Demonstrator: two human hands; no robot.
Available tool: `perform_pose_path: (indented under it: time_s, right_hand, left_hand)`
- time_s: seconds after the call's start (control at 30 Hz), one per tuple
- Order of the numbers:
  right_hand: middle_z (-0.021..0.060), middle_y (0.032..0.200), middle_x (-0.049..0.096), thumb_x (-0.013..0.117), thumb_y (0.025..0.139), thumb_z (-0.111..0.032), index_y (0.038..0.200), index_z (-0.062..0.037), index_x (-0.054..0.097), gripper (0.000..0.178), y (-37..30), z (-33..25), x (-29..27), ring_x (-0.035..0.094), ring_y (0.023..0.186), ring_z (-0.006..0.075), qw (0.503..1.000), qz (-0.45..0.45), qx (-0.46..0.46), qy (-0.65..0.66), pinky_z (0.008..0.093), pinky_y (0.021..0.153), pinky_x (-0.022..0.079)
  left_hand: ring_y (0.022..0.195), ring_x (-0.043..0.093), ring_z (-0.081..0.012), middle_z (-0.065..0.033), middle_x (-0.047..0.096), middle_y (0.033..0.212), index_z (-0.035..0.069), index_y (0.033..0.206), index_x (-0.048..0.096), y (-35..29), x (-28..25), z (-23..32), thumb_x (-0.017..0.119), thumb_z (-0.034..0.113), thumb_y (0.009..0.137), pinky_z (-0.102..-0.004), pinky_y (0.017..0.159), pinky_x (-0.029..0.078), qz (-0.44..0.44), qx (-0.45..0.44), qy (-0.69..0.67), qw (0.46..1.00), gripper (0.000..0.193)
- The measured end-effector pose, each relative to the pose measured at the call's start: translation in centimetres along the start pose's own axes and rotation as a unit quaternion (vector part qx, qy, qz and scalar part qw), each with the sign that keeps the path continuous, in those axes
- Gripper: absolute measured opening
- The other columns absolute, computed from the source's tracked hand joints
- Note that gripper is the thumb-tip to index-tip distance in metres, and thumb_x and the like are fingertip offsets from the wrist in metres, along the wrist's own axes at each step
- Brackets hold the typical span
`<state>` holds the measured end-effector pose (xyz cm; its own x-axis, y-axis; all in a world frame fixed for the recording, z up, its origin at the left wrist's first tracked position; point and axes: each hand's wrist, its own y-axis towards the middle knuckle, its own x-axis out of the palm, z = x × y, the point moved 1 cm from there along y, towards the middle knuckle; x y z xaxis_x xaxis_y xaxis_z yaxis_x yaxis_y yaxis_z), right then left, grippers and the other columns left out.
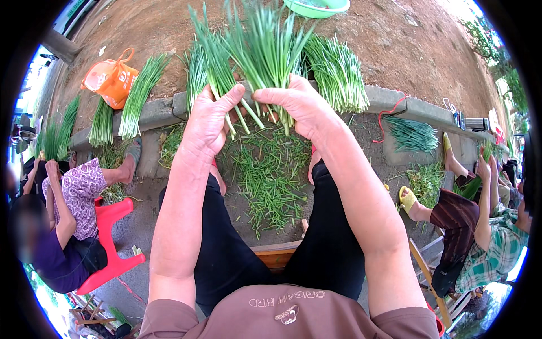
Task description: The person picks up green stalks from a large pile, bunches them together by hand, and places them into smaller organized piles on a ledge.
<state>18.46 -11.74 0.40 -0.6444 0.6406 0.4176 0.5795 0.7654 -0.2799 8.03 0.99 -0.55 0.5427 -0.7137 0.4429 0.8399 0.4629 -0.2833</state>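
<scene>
My left hand (208, 120) is closed around a thin bunch of garlic chives (216, 66), its pale stem ends pointing down toward me. A thicker bunch of garlic chives (270, 59) is gripped in my right hand (300, 107), thumb across the stems and green leaves fanning away from me. The two bunches are side by side, the thumbs almost meeting. Behind my hands, a stack of chives (339, 76) lies on the curb to the right, and another (196, 70) shows partly to the left. Green trimmings (271, 181) litter the ground between my feet.
The stone curb (389, 97) runs across in front. An orange bag (116, 79) sits left beside chive bundles (141, 93). A green basin (319, 7) stands far off. Red string (379, 125) and dark chives (411, 134) lie right. People sit on both sides, one by a red stool (113, 243).
</scene>
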Motion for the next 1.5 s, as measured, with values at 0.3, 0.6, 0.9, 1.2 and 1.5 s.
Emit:
perform_pose_path:
  time_s: [0.3,0.6,0.9,1.2,1.5]
  right_hand:
    - [0.0018,0.081,0.062,0.073,0.075,-0.012,0.097,-0.0012,0.059,0.028,-0.6,-0.3,1.1,0.055,0.062,0.0075,0.993,-0.075,-0.041,-0.084,0.0215,0.05,0.042]
    - [0.0055,0.08,0.063,0.07,0.076,-0.007,0.098,-0.0008,0.057,0.026,-0.2,-0.1,0.4,0.059,0.065,0.0096,0.989,-0.111,-0.01,-0.099,0.0227,0.053,0.047]
    - [0.0067,0.077,0.061,0.06,0.076,0.002,0.096,-0.0004,0.055,0.021,0.0,0.0,0.5,0.057,0.058,0.0109,0.995,-0.086,0.047,0.02,0.0223,0.05,0.046]
    - [0.0044,0.076,0.058,0.061,0.076,0.003,0.093,-0.0035,0.053,0.019,0.9,0.2,-0.1,0.053,0.058,0.0119,0.98,0.026,-0.168,0.103,0.0249,0.048,0.043]
    - [0.0036,0.081,0.061,0.065,0.076,0.001,0.095,-0.001,0.056,0.021,0.6,1.3,0.9,0.056,0.065,0.0095,0.992,-0.009,-0.122,-0.032,0.0238,0.055,0.046]
  left_hand:
    - [0.084,0.061,-0.0158,-0.0054,0.061,0.1,0.005,0.111,0.052,0.1,0.0,-0.2,0.068,0.008,0.08,-0.0306,0.073,0.053,-0.011,0.026,0.021,0.999,0.035]
    - [0.076,0.061,-0.0133,-0.0035,0.062,0.09,0.006,0.106,0.055,-0.1,0.6,0.0,0.069,0.009,0.079,-0.0283,0.065,0.052,-0.005,0.028,0.034,0.999,0.031]
    - [0.064,0.055,-0.0094,-0.002,0.061,0.085,0.007,0.106,0.055,1.1,-1.5,-0.8,0.062,0.023,0.087,-0.0228,0.054,0.046,0.023,-0.005,-0.015,1.0,0.026]
    - [0.1,0.056,-0.0213,-0.0036,0.055,0.116,0.018,0.121,0.049,0.7,-0.5,0.0,0.056,0.032,0.089,-0.0425,0.084,0.048,-0.007,-0.055,-0.202,0.978,0.036]
    - [0.105,0.052,-0.0251,-0.0041,0.049,0.125,0.019,0.126,0.045,0.8,-0.2,-0.8,0.055,0.035,0.089,-0.0478,0.088,0.043,-0.111,-0.085,-0.207,0.968,0.042]
